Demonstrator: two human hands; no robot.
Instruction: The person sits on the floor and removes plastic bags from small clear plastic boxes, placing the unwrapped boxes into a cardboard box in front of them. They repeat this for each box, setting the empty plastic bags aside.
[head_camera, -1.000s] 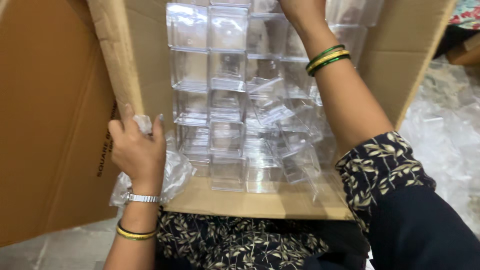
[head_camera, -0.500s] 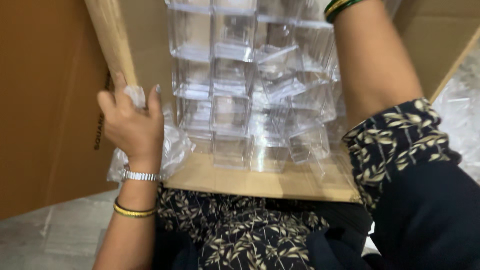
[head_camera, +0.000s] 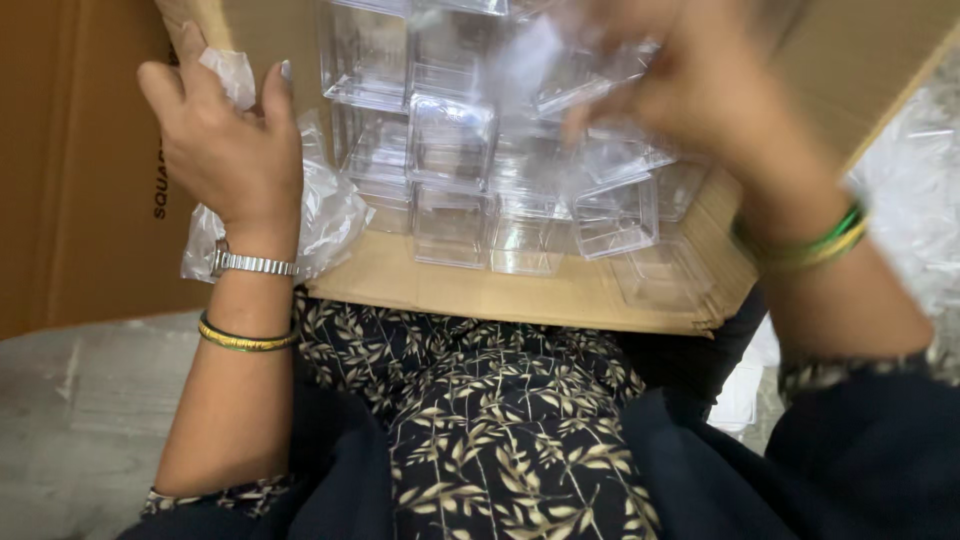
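A cardboard box (head_camera: 480, 290) rests tilted on my lap, filled with several clear plastic containers (head_camera: 450, 170) stacked in rows. My left hand (head_camera: 225, 140) grips the box's left wall together with a crumpled clear plastic bag (head_camera: 325, 210) that hangs over the edge. My right hand (head_camera: 690, 90) is blurred with motion at the upper right of the stack, fingers curled on a clear plastic container (head_camera: 590, 70). Both wrists wear bangles, and the left also carries a metal watch.
A brown cardboard flap (head_camera: 70, 170) stands to the left. Grey floor (head_camera: 70, 420) lies below it. More clear plastic (head_camera: 915, 210) is heaped on the right. My dark leaf-patterned clothing fills the lower middle.
My right hand has drawn back from deep in the box toward me, now holding a clear container. The view has moved closer. My left hand keeps its grip on the box wall.
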